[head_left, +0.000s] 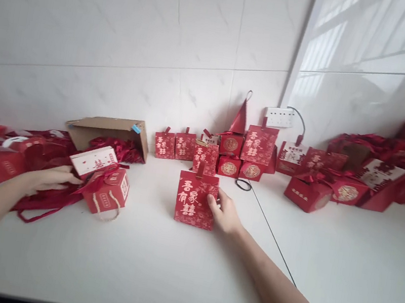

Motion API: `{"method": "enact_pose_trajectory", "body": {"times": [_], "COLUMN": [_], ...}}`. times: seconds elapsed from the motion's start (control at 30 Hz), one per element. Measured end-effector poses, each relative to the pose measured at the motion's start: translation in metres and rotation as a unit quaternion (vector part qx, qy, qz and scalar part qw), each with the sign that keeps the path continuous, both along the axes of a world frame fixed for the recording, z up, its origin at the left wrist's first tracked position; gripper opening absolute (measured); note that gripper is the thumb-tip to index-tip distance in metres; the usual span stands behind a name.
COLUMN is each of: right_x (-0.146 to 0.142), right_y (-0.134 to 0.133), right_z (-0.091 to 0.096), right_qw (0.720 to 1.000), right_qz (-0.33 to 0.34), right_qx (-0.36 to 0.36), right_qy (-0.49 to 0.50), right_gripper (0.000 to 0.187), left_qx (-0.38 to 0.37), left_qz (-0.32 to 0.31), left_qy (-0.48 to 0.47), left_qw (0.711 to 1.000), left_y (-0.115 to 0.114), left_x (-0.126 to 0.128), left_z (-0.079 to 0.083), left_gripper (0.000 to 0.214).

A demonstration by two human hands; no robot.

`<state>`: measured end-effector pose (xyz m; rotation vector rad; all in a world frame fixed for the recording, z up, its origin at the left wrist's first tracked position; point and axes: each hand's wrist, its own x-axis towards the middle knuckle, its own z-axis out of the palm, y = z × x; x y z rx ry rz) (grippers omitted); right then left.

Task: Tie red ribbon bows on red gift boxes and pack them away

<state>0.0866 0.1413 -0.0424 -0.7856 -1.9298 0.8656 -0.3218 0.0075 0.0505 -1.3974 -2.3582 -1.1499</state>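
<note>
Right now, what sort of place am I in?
Probably a home or small workroom: grey-white marbled wall tiles, a flat white tabletop, and many red patterned paper gift boxes.

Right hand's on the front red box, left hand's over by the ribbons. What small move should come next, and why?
I'd probably have the left hand pinch the dark red ribbon beside it: it reaches right there, though whether it grips anything is unclear, while the right hand already holds the red box upright by its side edge.
</note>
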Motion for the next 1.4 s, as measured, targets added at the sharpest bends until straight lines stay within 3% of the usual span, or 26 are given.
{"method": "enact_pose_trajectory", "body": {"times": [0.1, 0.17, 0.2, 0.23, 0.27, 0.33, 0.43, 0.53, 0.6, 0.67, 0.73, 0.83, 1.0, 1.2, 1.4], "right_x": [-0.001, -0.001, -0.001, -0.001, -0.001, 0.000, 0.002, 0.004, 0.005, 0.005, 0.002, -0.001, -0.002, -0.002, -0.002], "right_y": [0.001, 0.001, 0.001, 0.001, 0.000, 0.000, 0.001, 0.003, 0.001, -0.004, -0.012, -0.025, -0.034, -0.034, -0.034], "right_z": [0.001, 0.001, 0.001, 0.001, 0.000, -0.001, -0.004, -0.006, -0.003, 0.004, 0.014, 0.028, 0.034, 0.032, 0.029], "right_qw": [1.000, 1.000, 1.000, 1.000, 1.000, 1.000, 0.999, 0.999, 0.996, 0.986, 0.972, 0.956, 0.937, 0.941, 0.966], "right_qz": [-0.006, -0.016, -0.020, -0.022, -0.022, -0.017, -0.001, -0.011, -0.033, -0.064, -0.096, -0.127, -0.128, -0.096, -0.098], "right_qx": [0.006, 0.009, 0.012, 0.014, 0.016, 0.019, 0.032, 0.044, 0.068, 0.112, 0.159, 0.227, 0.298, 0.305, 0.198], "right_qy": [0.001, 0.000, -0.001, -0.002, -0.004, -0.006, -0.008, -0.002, 0.041, 0.106, 0.143, 0.133, 0.129, 0.114, 0.131], "right_gripper": [0.034, 0.034, 0.034, 0.034, 0.034, 0.034, 0.031, 0.027, 0.027, 0.038, 0.036, 0.008, 0.011, 0.009, 0.009], "left_qx": [0.014, 0.102, 0.140, 0.195, 0.228, 0.250, 0.241, 0.212, 0.195, 0.179, 0.163, 0.153, 0.160, 0.179, 0.160], "left_qz": [0.034, 0.033, 0.008, -0.080, -0.181, -0.317, -0.345, -0.300, -0.302, -0.322, -0.343, -0.373, -0.406, -0.363, -0.381], "left_qy": [0.004, 0.037, 0.048, 0.061, 0.062, 0.011, -0.079, -0.219, -0.250, -0.267, -0.271, -0.257, -0.243, -0.242, -0.280], "left_qw": [0.999, 0.994, 0.989, 0.976, 0.955, 0.915, 0.904, 0.904, 0.899, 0.891, 0.885, 0.878, 0.866, 0.882, 0.867], "left_y": [0.010, 0.024, 0.033, 0.041, 0.050, 0.067, 0.087, 0.093, 0.090, 0.084, 0.078, 0.072, 0.066, 0.062, 0.064], "left_x": [0.015, 0.041, 0.059, 0.079, 0.103, 0.153, 0.220, 0.258, 0.266, 0.265, 0.262, 0.261, 0.265, 0.265, 0.264], "left_z": [0.036, 0.054, 0.058, 0.058, 0.053, 0.031, -0.020, -0.064, -0.078, -0.080, -0.076, -0.069, -0.061, -0.052, -0.053], "left_gripper": [0.028, 0.026, 0.024, 0.025, 0.029, 0.034, 0.032, 0.028, 0.028, 0.028, 0.028, 0.027, 0.021, 0.018, 0.018]}}
